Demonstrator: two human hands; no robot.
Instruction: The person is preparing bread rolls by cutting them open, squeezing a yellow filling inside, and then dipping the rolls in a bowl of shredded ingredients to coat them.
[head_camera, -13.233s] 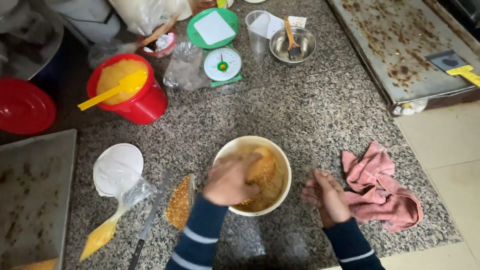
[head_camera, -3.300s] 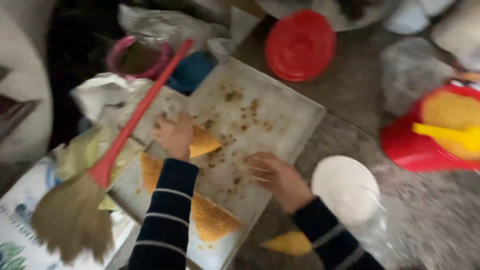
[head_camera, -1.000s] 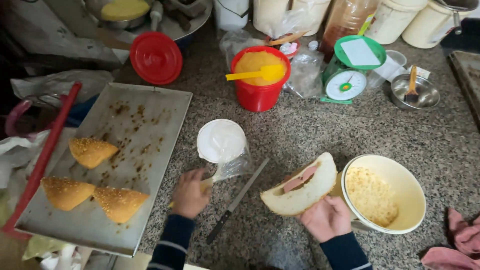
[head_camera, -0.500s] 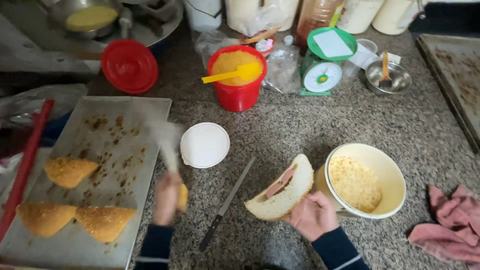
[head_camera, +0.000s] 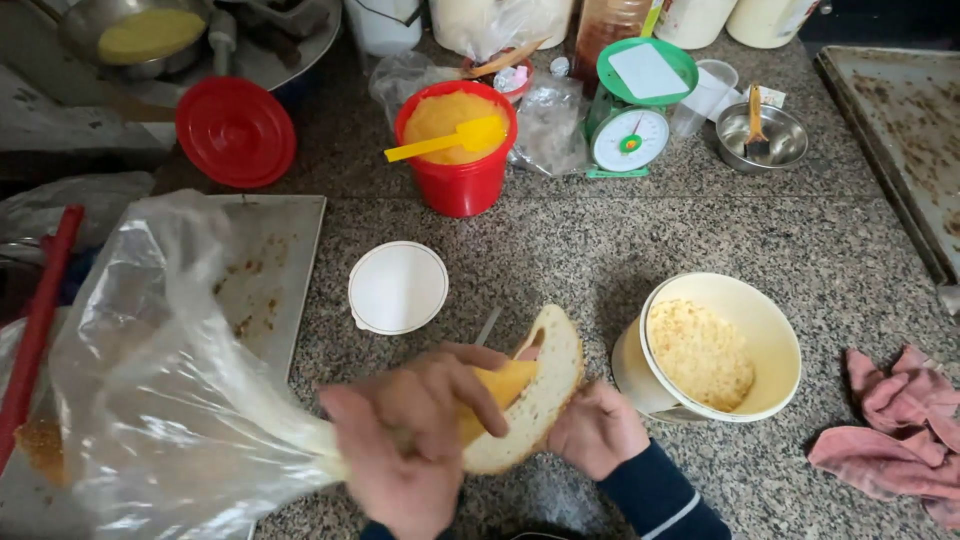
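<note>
My left hand (head_camera: 405, 440) is closed round the neck of a clear piping bag (head_camera: 170, 400), its yellow tip (head_camera: 495, 392) pushed into the split bread (head_camera: 535, 395). My right hand (head_camera: 598, 430) cups the bread from below, fingers curled on it, just above the granite table (head_camera: 560, 240). Something pink sits inside the bread, probably ham, blurry. Cream bowl of crumbs (head_camera: 715, 350) just right of the bread, white lid (head_camera: 398, 287) just behind it, baking tray (head_camera: 270, 270) under the bag, pink cloth (head_camera: 890, 440) far right
</note>
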